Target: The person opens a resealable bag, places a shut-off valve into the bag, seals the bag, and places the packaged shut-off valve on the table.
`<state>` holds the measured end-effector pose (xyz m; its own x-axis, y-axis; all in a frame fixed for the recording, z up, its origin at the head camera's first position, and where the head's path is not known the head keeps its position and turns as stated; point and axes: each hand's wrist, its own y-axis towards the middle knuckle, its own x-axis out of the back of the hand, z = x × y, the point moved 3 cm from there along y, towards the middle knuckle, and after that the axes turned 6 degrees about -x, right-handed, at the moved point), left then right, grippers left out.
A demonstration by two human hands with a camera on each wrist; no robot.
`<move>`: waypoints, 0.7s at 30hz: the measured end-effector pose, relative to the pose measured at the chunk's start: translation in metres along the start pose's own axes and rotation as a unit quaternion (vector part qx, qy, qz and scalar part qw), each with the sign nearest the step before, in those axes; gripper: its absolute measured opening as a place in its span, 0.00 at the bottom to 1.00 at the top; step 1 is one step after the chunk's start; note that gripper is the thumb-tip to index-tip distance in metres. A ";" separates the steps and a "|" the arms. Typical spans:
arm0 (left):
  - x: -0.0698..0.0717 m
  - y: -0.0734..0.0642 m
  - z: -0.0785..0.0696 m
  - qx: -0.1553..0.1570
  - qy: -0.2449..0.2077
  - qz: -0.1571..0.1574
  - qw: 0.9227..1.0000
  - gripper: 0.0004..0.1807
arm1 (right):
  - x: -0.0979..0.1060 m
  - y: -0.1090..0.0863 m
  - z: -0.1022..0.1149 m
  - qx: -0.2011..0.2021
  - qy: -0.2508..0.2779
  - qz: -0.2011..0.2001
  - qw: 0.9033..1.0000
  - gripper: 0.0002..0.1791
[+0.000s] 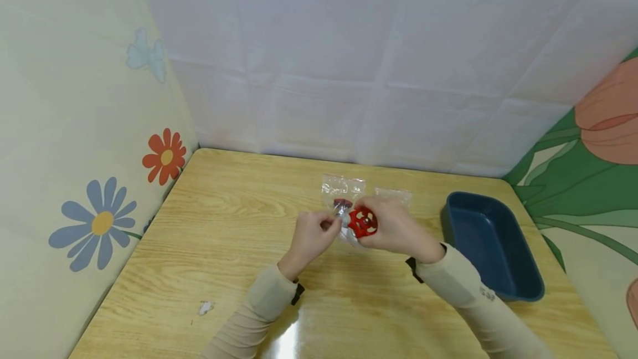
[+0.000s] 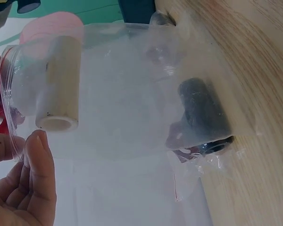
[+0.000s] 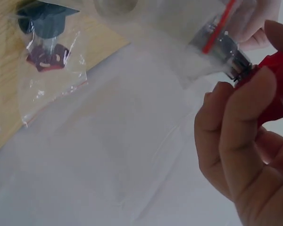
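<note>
My left hand (image 1: pixel 311 237) pinches the rim of a clear zip bag (image 2: pixel 113 89) between thumb and finger. Inside that bag, a cream-white tube (image 2: pixel 63 84) shows in the left wrist view. My right hand (image 1: pixel 394 229) grips a red valve handle (image 3: pixel 278 89) with curled fingers. From the handle, a shiny metal stem (image 3: pixel 236 63) points into the bag's mouth; how far it reaches inside is unclear. Both hands are close together above the table, and the handle partly hides the bag in the head view.
On the wooden table (image 1: pixel 239 248), behind the hands, lies a clear bag (image 1: pixel 343 184) with a dark tubular piece (image 3: pixel 47 23) and a dark red handle. Another clear bag (image 1: pixel 401 195) is partly hidden by my right hand. A dark blue bin (image 1: pixel 490 237) stands at right.
</note>
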<state>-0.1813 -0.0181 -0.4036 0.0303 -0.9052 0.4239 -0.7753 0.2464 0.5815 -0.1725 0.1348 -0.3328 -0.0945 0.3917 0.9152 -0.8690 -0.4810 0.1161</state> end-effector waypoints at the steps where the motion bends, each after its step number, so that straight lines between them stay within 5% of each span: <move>1: 0.000 0.000 0.000 0.001 -0.001 0.001 1.000 0.06 | -0.001 0.000 0.000 -0.001 0.002 -0.002 1.000 0.24; 21: -0.002 0.000 0.000 0.003 0.002 -0.002 1.000 0.07 | -0.021 -0.001 0.000 0.016 -0.030 -0.071 0.997 0.27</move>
<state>-0.1813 -0.0165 -0.4039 0.0368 -0.9045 0.4248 -0.7791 0.2403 0.5790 -0.1697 0.1273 -0.3524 0.0582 0.4101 0.9102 -0.8551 -0.4501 0.2575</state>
